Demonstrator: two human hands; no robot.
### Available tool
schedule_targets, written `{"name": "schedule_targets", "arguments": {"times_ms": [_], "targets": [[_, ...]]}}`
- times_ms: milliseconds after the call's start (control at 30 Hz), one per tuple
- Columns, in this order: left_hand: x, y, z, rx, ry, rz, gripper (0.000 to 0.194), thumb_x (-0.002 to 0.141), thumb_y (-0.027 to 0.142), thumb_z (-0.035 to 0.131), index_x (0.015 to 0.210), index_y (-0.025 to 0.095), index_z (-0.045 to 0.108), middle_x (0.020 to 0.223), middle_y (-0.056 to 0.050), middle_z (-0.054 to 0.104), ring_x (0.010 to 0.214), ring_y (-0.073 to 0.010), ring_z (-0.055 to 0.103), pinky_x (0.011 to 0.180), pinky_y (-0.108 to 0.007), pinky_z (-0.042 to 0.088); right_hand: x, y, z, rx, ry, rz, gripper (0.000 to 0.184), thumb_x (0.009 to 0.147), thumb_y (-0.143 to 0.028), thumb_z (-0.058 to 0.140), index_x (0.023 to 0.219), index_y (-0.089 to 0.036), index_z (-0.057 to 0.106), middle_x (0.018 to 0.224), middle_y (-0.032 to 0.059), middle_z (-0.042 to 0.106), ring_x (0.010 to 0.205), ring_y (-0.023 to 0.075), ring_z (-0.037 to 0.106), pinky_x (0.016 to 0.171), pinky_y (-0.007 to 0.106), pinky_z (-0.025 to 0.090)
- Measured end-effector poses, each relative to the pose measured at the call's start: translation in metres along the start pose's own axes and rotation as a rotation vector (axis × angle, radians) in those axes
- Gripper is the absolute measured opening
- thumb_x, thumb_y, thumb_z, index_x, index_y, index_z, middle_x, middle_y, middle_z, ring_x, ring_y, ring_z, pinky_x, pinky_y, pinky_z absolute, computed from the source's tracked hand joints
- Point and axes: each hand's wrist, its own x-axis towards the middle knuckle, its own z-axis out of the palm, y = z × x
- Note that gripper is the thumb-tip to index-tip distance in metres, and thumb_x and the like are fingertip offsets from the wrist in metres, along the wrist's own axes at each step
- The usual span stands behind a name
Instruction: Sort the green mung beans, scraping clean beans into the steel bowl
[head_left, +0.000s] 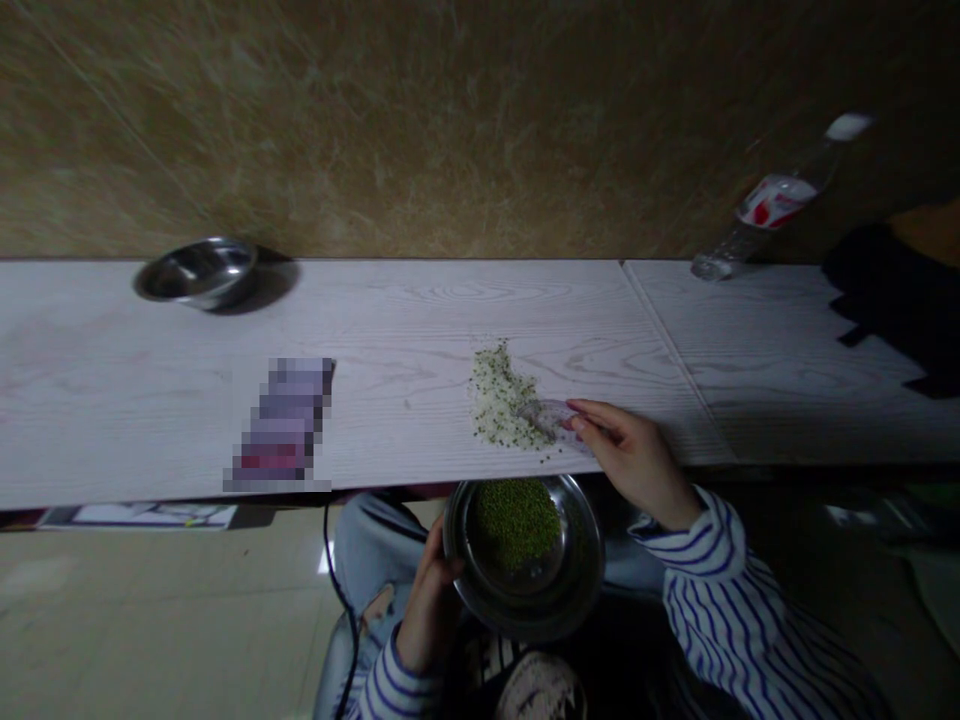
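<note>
My left hand [435, 590] grips the rim of a steel bowl [581, 590], holding it below the table's front edge, over my lap. Green beans [519, 520], which look like mung beans, lie inside the bowl. In my right hand [626, 450] is a thin clear plastic piece [556, 415], pinched between thumb and fingers. Its left end touches a pile of white rice-like grains [499, 405] mixed with green beans on the table. A few loose beans are scattered near the front edge, just above the bowl.
A second steel bowl [199, 275] stands at the back left by the wall. In front of it lies a blurred-out flat object [281, 425]. At the back right are a clear bottle [776, 200] and some dark cloth [900, 300]. A black cable [337, 590] hangs at my left.
</note>
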Motion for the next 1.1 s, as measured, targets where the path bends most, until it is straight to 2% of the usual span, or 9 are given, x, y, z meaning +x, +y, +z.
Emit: {"name": "schedule_targets", "arguments": {"times_ms": [133,300,500,767,1100], "targets": [[-0.001,0.001,0.001,-0.003,-0.001,-0.019,0.051,0.071,0.031,0.073,0.121,0.024,0.074,0.130,-0.008,0.072,0.132,-0.0383,0.053,0.111,-0.051,0.039,-0.003,-0.001,-0.002,-0.016,-0.007,-0.019,0.030,0.090,-0.033,0.061,0.113,-0.020,0.076,0.107,0.0088,0.080,0.100,0.0247,0.076,0.092,0.039,0.061],[-0.002,0.000,0.000,0.000,-0.001,-0.026,0.050,0.072,0.032,0.073,0.121,0.023,0.073,0.132,-0.009,0.070,0.135,-0.0389,0.050,0.114,-0.052,0.035,-0.006,-0.003,-0.005,-0.038,-0.019,-0.020,0.030,0.090,-0.033,0.061,0.112,-0.021,0.077,0.102,0.0082,0.081,0.095,0.0247,0.077,0.091,0.040,0.061],[-0.003,-0.001,0.000,-0.019,-0.018,-0.033,0.053,0.071,0.031,0.073,0.124,0.025,0.073,0.131,-0.009,0.071,0.133,-0.0397,0.052,0.111,-0.052,0.039,-0.011,-0.001,-0.016,-0.067,0.018,-0.009,0.030,0.089,-0.037,0.061,0.110,-0.021,0.077,0.094,0.0083,0.082,0.089,0.0252,0.078,0.084,0.040,0.063],[-0.002,-0.001,0.002,-0.027,-0.025,-0.035,0.056,0.071,0.030,0.072,0.126,0.025,0.072,0.136,-0.007,0.069,0.139,-0.0383,0.046,0.116,-0.051,0.033,-0.022,0.002,-0.032,-0.145,0.028,-0.014,0.026,0.087,-0.036,0.063,0.103,-0.024,0.079,0.099,0.0068,0.081,0.090,0.0256,0.077,0.088,0.041,0.062],[0.000,-0.004,0.000,0.004,-0.006,-0.031,0.050,0.069,0.032,0.074,0.118,0.024,0.075,0.123,-0.008,0.073,0.132,-0.0396,0.052,0.111,-0.051,0.038,-0.028,0.012,-0.043,-0.155,0.075,0.003,0.024,0.084,-0.036,0.064,0.099,-0.026,0.080,0.097,0.0048,0.082,0.088,0.0258,0.078,0.084,0.040,0.064]]}}
